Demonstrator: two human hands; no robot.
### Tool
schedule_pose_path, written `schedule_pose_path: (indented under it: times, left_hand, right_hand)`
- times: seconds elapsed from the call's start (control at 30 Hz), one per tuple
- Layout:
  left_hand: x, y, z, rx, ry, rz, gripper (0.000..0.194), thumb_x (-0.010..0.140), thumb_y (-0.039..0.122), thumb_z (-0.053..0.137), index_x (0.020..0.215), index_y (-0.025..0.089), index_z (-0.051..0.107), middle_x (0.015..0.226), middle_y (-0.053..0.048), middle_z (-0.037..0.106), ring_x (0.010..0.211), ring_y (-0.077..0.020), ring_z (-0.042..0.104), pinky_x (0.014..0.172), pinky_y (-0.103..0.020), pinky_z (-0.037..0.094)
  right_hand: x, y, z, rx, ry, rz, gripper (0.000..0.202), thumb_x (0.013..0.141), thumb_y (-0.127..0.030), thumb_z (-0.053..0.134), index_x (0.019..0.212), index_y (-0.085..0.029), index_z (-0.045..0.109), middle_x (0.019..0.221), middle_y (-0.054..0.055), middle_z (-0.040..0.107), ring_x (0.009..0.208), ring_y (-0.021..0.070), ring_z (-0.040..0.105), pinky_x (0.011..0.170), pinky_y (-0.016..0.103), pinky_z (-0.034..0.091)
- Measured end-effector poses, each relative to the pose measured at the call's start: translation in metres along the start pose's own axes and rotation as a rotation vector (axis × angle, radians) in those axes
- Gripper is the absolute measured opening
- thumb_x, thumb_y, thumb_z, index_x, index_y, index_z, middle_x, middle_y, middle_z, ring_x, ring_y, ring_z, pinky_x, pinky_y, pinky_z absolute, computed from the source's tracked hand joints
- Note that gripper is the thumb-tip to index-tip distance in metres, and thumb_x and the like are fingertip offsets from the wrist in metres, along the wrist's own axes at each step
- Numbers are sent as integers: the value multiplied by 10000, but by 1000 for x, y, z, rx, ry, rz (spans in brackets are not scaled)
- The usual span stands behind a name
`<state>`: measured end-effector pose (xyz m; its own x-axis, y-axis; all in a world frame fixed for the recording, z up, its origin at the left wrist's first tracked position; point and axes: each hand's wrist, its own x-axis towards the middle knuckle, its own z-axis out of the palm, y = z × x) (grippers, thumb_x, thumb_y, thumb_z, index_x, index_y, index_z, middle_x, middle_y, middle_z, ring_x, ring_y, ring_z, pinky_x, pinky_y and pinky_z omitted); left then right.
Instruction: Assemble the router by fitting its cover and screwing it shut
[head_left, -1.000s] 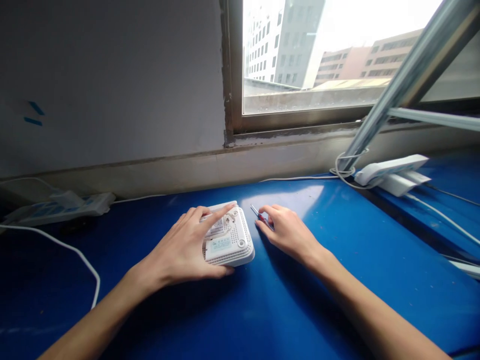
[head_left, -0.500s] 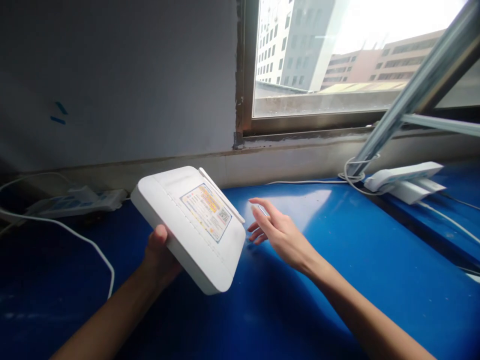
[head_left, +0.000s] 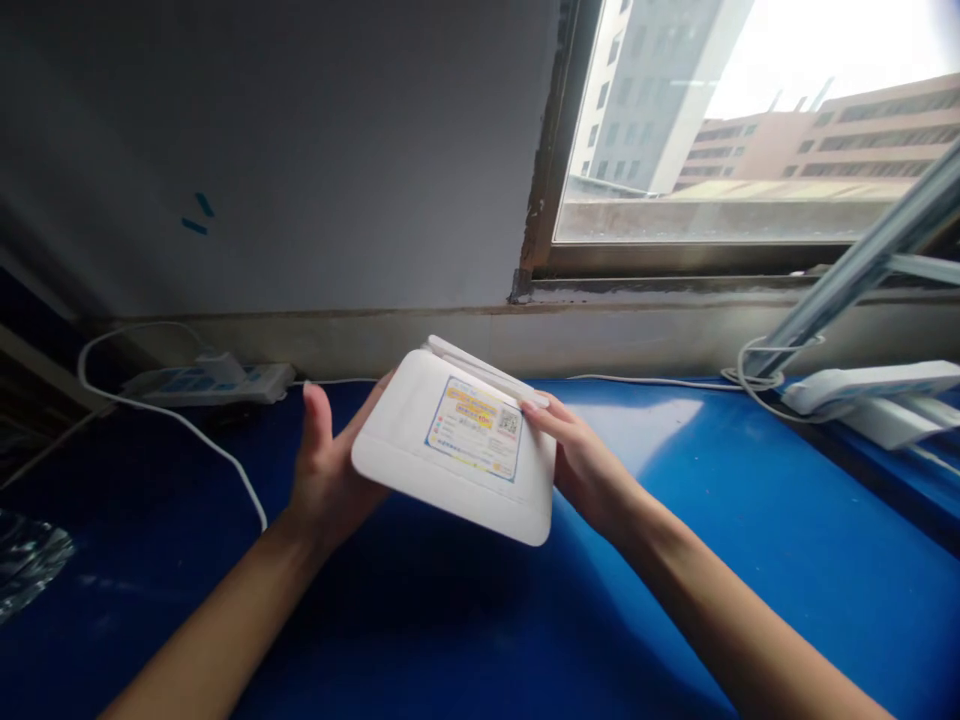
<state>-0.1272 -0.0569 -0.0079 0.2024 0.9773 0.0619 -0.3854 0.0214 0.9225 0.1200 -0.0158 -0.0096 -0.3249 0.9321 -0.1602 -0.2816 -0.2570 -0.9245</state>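
Note:
A white router [head_left: 454, 498] with a printed label and QR code is held tilted in the air over the blue tabletop. Along its far edge lies a folded white antenna [head_left: 480, 366]. My right hand [head_left: 581, 450] grips its right far corner, the thumb on top near the antenna's end and the other fingers hidden underneath. At the left side, my left hand [head_left: 337, 460] is open: its thumb points up, clear of the casing, while its fingers stretch out behind the left edge. Whether those fingers bear any weight is hidden.
A power strip [head_left: 262, 382] with a white plug and cable [head_left: 202, 444] lies at the back left. Another power strip [head_left: 870, 385] stands by a metal post [head_left: 832, 275] on the right. Clear plastic [head_left: 30, 560] shows at the left edge. Behind are a wall and a window.
My right hand has moved from beside the router onto its right corner. The left thumb has lifted off. The router has turned flatter, its label more toward me. The view has shifted left.

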Motion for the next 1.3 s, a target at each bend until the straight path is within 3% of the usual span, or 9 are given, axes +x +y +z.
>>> schedule_pose_path:
  times: [0.1,0.17,0.3,0.4,0.63,0.83,1.0,1.17,1.3]
  left_hand:
    - [5,8,4,-15,136,-123,738,890,731,664,1460,271,571,1291,-94,757,1207,-352,709,967,-428,595]
    - [8,3,10,78,201,-157,590,883,545,790,1365,236,645,1202,-88,790,1088,-294,762,883,-332,611]
    - [12,-16,19,156,294,-227,491,850,581,811,1071,146,757,957,-109,825,841,-262,801,676,-265,605]
    - [15,-21,22,108,318,-274,444,835,553,837,955,131,771,861,-117,824,753,-262,802,669,-287,625]
    - [17,-22,31,38,277,-282,375,847,499,844,909,136,772,852,-120,827,735,-269,811,681,-303,654]
    - [18,-27,33,18,317,-284,370,844,499,844,907,144,760,837,-114,823,717,-263,808,658,-302,652]
    - [23,-28,30,32,252,-304,418,864,550,797,929,140,751,895,-142,819,787,-298,809,682,-346,654]
    - [30,-41,25,305,388,-87,448,832,521,807,1094,165,734,979,-116,806,849,-282,787,695,-324,611]
    - [36,-53,16,449,458,24,336,809,413,812,1009,146,772,1058,-125,788,998,-285,747,828,-327,583]
  right_hand:
    - [-2,-6,-10,-209,13,-96,472,864,-529,775,1225,-257,637,1170,60,785,1114,288,733,926,393,583]
    - [-5,-6,-13,-335,-2,-127,474,880,-554,754,1222,-256,615,1131,53,781,1082,272,736,915,382,580]
    - [-9,2,-15,-415,-54,-117,445,928,-571,694,1230,-265,581,1103,35,750,1039,238,724,893,350,571]
    - [-7,9,-16,-427,-16,-146,443,935,-593,674,1224,-271,578,1097,22,731,1035,225,707,895,339,559]
    - [-3,7,-16,-258,67,-76,454,926,-683,627,991,-233,630,908,18,749,735,192,690,664,302,545]
    - [-2,6,-16,-139,82,-39,439,871,-643,721,955,-217,656,916,47,783,712,216,724,666,333,571]
    - [2,8,-19,-164,65,-74,439,876,-640,710,949,-211,650,878,52,777,724,217,721,655,321,565]
    - [15,18,-25,-418,144,-158,439,935,-612,600,1009,-190,695,887,64,774,761,222,713,678,331,550]
    - [33,28,-32,-540,192,-231,384,890,-540,650,961,-176,750,973,90,787,903,253,712,788,357,539]
